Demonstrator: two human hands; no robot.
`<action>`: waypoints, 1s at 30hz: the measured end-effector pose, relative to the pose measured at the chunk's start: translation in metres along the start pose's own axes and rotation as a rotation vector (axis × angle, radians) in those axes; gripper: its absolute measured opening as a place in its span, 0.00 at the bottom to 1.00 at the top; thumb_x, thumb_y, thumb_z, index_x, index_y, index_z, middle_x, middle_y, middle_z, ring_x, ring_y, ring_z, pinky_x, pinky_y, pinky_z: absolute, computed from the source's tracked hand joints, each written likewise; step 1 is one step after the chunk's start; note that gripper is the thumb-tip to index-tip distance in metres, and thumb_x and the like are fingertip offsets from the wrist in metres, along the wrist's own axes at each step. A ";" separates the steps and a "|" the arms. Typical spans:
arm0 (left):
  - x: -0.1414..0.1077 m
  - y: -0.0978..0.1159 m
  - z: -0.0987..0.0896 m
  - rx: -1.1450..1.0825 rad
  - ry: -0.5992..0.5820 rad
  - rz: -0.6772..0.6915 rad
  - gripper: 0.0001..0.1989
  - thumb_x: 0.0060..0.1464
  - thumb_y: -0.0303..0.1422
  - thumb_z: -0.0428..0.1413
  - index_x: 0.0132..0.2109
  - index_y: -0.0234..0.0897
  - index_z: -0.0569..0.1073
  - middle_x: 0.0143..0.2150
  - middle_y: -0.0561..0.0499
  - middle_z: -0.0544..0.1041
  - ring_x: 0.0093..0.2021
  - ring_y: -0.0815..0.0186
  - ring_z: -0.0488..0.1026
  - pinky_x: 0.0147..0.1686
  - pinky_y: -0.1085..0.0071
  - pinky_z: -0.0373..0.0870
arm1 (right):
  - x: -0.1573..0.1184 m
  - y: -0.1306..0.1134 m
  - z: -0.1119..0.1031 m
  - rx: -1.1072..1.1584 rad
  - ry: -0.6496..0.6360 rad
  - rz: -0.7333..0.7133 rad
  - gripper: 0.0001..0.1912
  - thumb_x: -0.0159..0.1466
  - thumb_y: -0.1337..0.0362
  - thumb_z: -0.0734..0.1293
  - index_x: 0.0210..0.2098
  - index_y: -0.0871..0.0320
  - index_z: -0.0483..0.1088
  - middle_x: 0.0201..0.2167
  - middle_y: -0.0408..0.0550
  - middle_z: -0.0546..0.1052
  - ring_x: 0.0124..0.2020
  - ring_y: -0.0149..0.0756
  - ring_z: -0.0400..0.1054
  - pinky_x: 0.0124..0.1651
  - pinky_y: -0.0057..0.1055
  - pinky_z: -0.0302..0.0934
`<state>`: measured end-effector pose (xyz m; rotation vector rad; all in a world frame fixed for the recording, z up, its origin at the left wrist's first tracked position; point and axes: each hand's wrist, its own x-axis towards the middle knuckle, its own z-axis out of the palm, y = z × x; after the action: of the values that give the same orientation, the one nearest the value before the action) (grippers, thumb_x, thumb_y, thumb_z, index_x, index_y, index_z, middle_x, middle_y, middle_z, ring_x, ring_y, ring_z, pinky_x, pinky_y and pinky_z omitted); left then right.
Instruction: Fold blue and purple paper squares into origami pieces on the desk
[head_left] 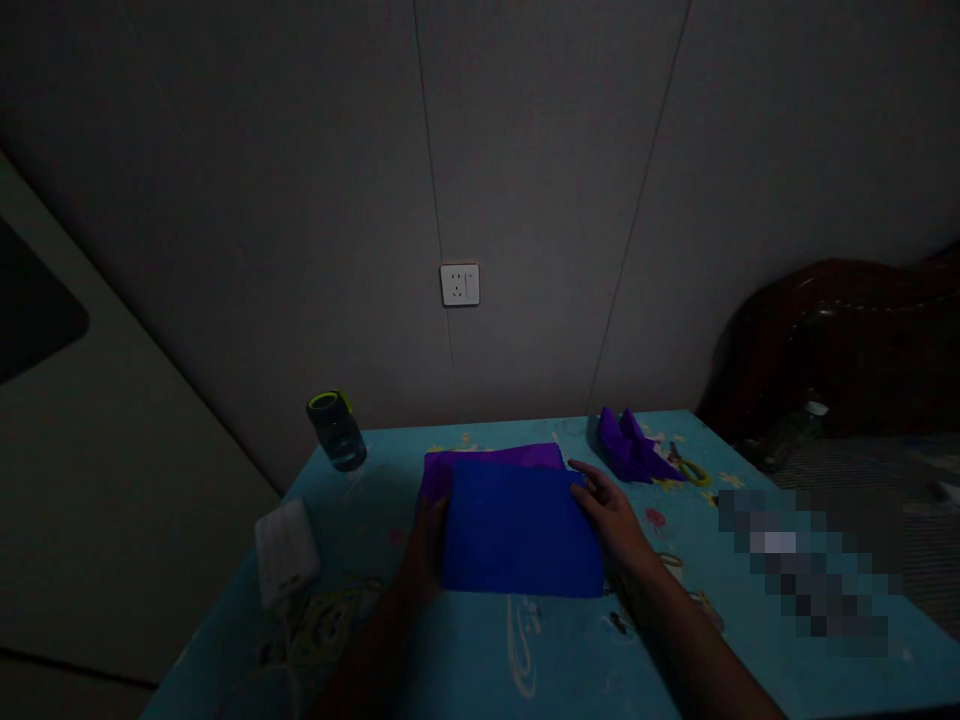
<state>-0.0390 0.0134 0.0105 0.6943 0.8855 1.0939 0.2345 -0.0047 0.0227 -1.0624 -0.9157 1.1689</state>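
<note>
A flat sheet of blue paper (523,530) is held between my two hands over the table. My left hand (427,545) grips its left edge, with the fingers partly lost in shadow. At the upper right edge, my right hand (616,520) pinches the same sheet, thumb and fingers around its side. Behind the blue paper, a purple sheet (495,456) shows along the top and left; the rest of it is covered. Beyond my right hand sits a folded purple paper boat (630,447), beside scissors (696,472) with yellow-green handles.
A dark cup (337,432) with a lime rim stands at the back left of the patterned blue table (480,660). Nearer is a white box-shaped device (286,552) with a cable. A socket (460,285) is on the wall; a blurred patch covers the table's right side.
</note>
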 end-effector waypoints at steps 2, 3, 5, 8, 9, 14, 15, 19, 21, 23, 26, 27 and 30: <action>-0.002 -0.004 0.003 0.119 0.031 -0.022 0.32 0.42 0.55 0.63 0.49 0.39 0.77 0.44 0.45 0.82 0.51 0.46 0.76 0.49 0.55 0.72 | -0.001 0.000 0.001 -0.027 0.008 -0.048 0.31 0.54 0.54 0.76 0.55 0.54 0.70 0.26 0.39 0.73 0.24 0.30 0.65 0.28 0.26 0.59; -0.002 -0.006 0.005 0.160 0.034 -0.013 0.31 0.41 0.51 0.66 0.50 0.40 0.76 0.44 0.45 0.82 0.49 0.47 0.77 0.48 0.55 0.73 | -0.001 0.000 0.002 -0.036 0.014 -0.063 0.31 0.54 0.54 0.75 0.56 0.54 0.69 0.25 0.38 0.72 0.23 0.29 0.64 0.26 0.25 0.57; -0.002 -0.011 0.009 0.215 0.031 0.024 0.30 0.41 0.46 0.68 0.51 0.39 0.75 0.45 0.45 0.82 0.48 0.48 0.78 0.47 0.56 0.74 | -0.001 0.000 0.002 -0.034 0.013 -0.054 0.34 0.54 0.55 0.76 0.58 0.54 0.67 0.25 0.37 0.72 0.23 0.29 0.65 0.26 0.25 0.57; 0.002 -0.015 0.009 0.230 0.065 0.078 0.29 0.44 0.46 0.67 0.51 0.38 0.75 0.49 0.44 0.81 0.50 0.49 0.77 0.49 0.57 0.74 | -0.003 0.000 0.002 0.004 -0.074 0.051 0.38 0.53 0.55 0.77 0.59 0.53 0.64 0.31 0.42 0.78 0.27 0.35 0.72 0.31 0.31 0.65; 0.003 -0.017 0.008 0.233 0.082 0.088 0.29 0.44 0.46 0.67 0.51 0.38 0.75 0.50 0.44 0.80 0.51 0.49 0.76 0.50 0.57 0.74 | -0.004 0.000 0.003 0.008 -0.108 0.097 0.38 0.52 0.55 0.77 0.59 0.53 0.64 0.33 0.44 0.79 0.28 0.37 0.73 0.34 0.34 0.67; 0.005 -0.020 0.002 0.225 0.094 0.073 0.29 0.43 0.46 0.67 0.51 0.38 0.75 0.48 0.44 0.81 0.50 0.48 0.77 0.49 0.56 0.74 | -0.007 0.010 0.006 -0.010 -0.130 0.166 0.32 0.52 0.55 0.77 0.53 0.53 0.67 0.35 0.47 0.82 0.30 0.43 0.76 0.35 0.40 0.70; 0.003 -0.020 0.002 0.215 0.070 0.063 0.29 0.43 0.46 0.67 0.52 0.38 0.75 0.48 0.44 0.81 0.50 0.48 0.77 0.49 0.56 0.74 | -0.007 0.011 0.007 -0.014 -0.119 0.142 0.30 0.52 0.55 0.77 0.52 0.53 0.68 0.36 0.47 0.82 0.30 0.43 0.76 0.35 0.39 0.71; -0.002 -0.020 0.005 0.211 0.006 0.043 0.28 0.44 0.44 0.67 0.53 0.39 0.75 0.48 0.45 0.81 0.50 0.49 0.77 0.50 0.56 0.74 | -0.005 0.012 0.008 -0.065 -0.103 0.016 0.23 0.56 0.54 0.75 0.47 0.55 0.71 0.41 0.49 0.81 0.37 0.43 0.76 0.41 0.39 0.70; -0.002 -0.020 0.006 0.192 -0.017 0.055 0.29 0.44 0.43 0.67 0.53 0.38 0.74 0.48 0.45 0.81 0.50 0.49 0.77 0.51 0.56 0.73 | -0.005 0.011 0.007 -0.101 -0.095 -0.031 0.22 0.58 0.53 0.73 0.47 0.56 0.72 0.44 0.51 0.80 0.42 0.45 0.75 0.44 0.39 0.69; -0.001 -0.022 0.007 0.162 -0.055 0.072 0.31 0.46 0.42 0.66 0.56 0.38 0.72 0.49 0.44 0.81 0.51 0.50 0.77 0.53 0.56 0.72 | -0.005 0.009 0.006 -0.143 -0.071 -0.058 0.22 0.58 0.53 0.72 0.48 0.56 0.72 0.46 0.51 0.79 0.45 0.47 0.74 0.44 0.39 0.69; 0.001 -0.024 0.005 0.150 -0.084 0.097 0.33 0.48 0.40 0.66 0.60 0.39 0.68 0.53 0.44 0.79 0.53 0.50 0.75 0.54 0.57 0.71 | -0.005 0.009 0.005 -0.179 -0.057 -0.070 0.23 0.59 0.53 0.72 0.50 0.56 0.71 0.47 0.52 0.79 0.47 0.48 0.73 0.44 0.39 0.68; 0.002 -0.025 0.005 0.147 -0.080 0.108 0.33 0.48 0.40 0.65 0.61 0.39 0.68 0.54 0.44 0.78 0.54 0.50 0.74 0.54 0.57 0.71 | -0.006 0.009 0.005 -0.181 -0.063 -0.070 0.23 0.60 0.53 0.71 0.51 0.56 0.71 0.47 0.52 0.79 0.47 0.48 0.73 0.44 0.39 0.68; 0.001 -0.025 0.006 0.136 -0.056 0.124 0.34 0.47 0.40 0.66 0.60 0.38 0.68 0.54 0.43 0.78 0.55 0.49 0.74 0.55 0.56 0.70 | -0.006 0.008 0.006 -0.173 -0.073 -0.077 0.24 0.60 0.53 0.71 0.53 0.55 0.70 0.46 0.51 0.79 0.46 0.48 0.73 0.45 0.40 0.68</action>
<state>-0.0224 0.0064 -0.0081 0.8988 0.8840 1.1260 0.2252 -0.0092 0.0161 -1.1181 -1.1211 1.0856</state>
